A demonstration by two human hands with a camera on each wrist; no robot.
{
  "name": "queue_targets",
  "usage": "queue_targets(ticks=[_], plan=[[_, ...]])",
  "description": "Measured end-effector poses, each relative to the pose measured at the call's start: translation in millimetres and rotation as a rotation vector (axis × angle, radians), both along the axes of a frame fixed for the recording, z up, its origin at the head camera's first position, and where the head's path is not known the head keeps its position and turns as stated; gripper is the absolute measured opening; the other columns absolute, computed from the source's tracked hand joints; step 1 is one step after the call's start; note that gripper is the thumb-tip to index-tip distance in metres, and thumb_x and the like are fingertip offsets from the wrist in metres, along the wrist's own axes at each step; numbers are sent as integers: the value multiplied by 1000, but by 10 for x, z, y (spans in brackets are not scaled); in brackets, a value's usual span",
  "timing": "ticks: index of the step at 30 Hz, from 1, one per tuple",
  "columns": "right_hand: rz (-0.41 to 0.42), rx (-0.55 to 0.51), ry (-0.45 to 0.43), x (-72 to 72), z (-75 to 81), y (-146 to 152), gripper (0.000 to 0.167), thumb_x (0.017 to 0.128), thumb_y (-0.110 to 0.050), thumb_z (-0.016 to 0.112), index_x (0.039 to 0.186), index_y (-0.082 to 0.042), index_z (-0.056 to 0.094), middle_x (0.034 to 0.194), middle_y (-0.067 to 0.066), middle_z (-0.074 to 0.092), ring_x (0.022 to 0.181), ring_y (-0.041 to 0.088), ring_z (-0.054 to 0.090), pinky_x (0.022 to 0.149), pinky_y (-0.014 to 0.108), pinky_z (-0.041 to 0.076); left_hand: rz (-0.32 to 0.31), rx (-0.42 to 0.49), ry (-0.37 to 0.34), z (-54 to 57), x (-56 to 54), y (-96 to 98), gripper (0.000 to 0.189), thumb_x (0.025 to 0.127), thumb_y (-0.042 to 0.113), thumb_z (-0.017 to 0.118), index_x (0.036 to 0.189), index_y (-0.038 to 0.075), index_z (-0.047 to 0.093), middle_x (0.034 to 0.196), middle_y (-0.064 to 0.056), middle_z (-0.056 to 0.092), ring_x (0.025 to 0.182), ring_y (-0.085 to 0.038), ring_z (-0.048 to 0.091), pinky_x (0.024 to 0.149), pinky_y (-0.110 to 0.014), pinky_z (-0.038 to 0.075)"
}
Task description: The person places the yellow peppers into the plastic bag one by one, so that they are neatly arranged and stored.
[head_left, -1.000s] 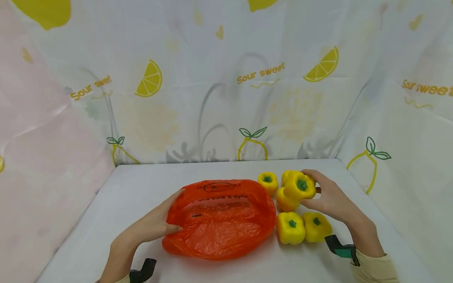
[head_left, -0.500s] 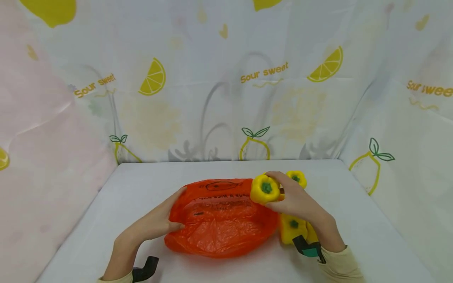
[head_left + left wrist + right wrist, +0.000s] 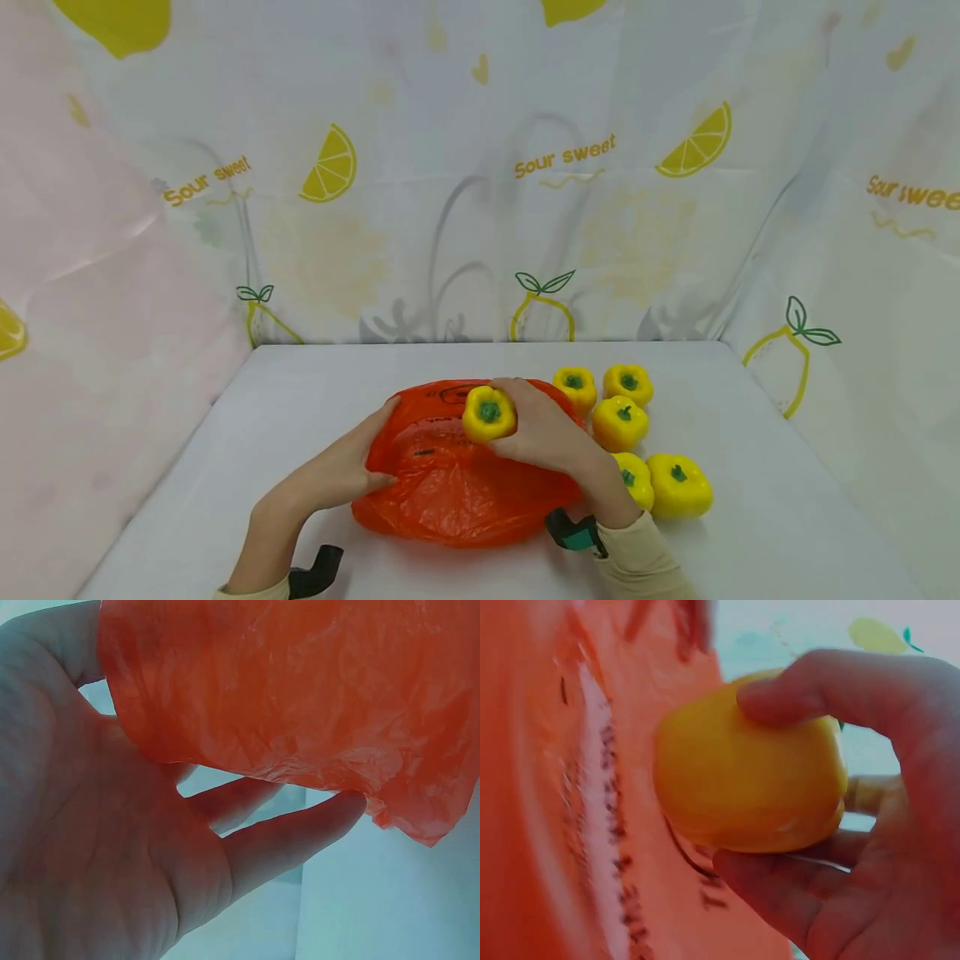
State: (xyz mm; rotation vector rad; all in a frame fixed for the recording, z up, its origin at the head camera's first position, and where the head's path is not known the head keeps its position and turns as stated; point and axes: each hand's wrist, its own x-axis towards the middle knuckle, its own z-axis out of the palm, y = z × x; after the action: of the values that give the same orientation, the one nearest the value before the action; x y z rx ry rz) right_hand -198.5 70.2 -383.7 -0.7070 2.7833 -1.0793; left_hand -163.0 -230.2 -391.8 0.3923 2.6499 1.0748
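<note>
Right hand [image 3: 540, 429] gripping a yellow pepper [image 3: 483, 417] close to a red plastic bag [image 3: 457, 500]; left hand [image 3: 345, 468], spread wide, touching the bag's left end. Rightward, five more peppers [image 3: 679, 490] on a white table [image 3: 772, 475]; lemon-print cloth [image 3: 420, 258] behind.

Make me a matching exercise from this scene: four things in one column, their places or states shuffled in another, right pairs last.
Things
1. Blocky yellow bell pepper with its green stem facing the head camera
2. Five loose yellow bell peppers
3. Crinkled red-orange plastic bag with black print
4. Whitish lemon-printed cloth

Places or states
A. On the white table, right of the bag
B. Hanging behind the table
C. Gripped by the right hand
D. Touched by the left hand

Pairs: 1-C, 2-A, 3-D, 4-B
</note>
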Motion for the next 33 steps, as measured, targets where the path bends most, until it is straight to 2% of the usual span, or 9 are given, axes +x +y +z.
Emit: queue_targets(ticks=[7,13,15,20,22,27,33], plan=[[30,11,-47,-20,-147,-292,75,78,-28,73,145,-17,39,126,-6,55,99,10,55,90,32,53,-7,-10,8,24,23,-21,100,84,16,76,161,18,12,167,-10,20,152,-38,23,115,-62,33],[72,-8,-59,-24,-266,-542,75,78,-26,73,144,-17,39,124,-6,55,100,9,54,90,32,54,-13,5,-16,31,29,-10,100,82,16,76,161,22,14,166,-8,23,150,-39,26,111,-61,40],[85,5,-74,-44,-321,-611,75,79,-25,73,145,-17,39,125,-4,55,100,11,54,90,33,54,-22,4,-1,26,23,-3,100,82,18,77,161,22,15,166,-8,24,151,-39,26,113,-62,37],[131,53,-111,-81,-478,-700,75,85,-22,70,151,-23,35,138,0,52,114,15,54,100,42,53,-38,-1,23,10,13,9,100,83,20,77,161,20,15,166,-8,22,152,-38,24,118,-63,28],[136,52,-109,-84,-520,-713,76,87,-23,70,153,-26,32,142,1,50,120,16,54,104,45,51,-38,2,16,9,13,13,100,83,19,77,161,19,14,166,-8,23,152,-38,24,117,-63,28],[124,28,-91,-77,-559,-747,79,89,-25,71,155,-31,27,147,3,48,126,22,54,105,50,50,-37,0,21,10,2,20,99,82,17,77,161,18,16,165,-9,24,151,-39,25,117,-64,28],[139,66,-72,-77,-582,-783,80,92,-28,69,156,-39,22,151,2,45,132,24,53,106,56,48,-16,-7,19,-2,6,6,101,81,18,79,160,18,17,165,-10,26,150,-40,26,116,-64,30]])
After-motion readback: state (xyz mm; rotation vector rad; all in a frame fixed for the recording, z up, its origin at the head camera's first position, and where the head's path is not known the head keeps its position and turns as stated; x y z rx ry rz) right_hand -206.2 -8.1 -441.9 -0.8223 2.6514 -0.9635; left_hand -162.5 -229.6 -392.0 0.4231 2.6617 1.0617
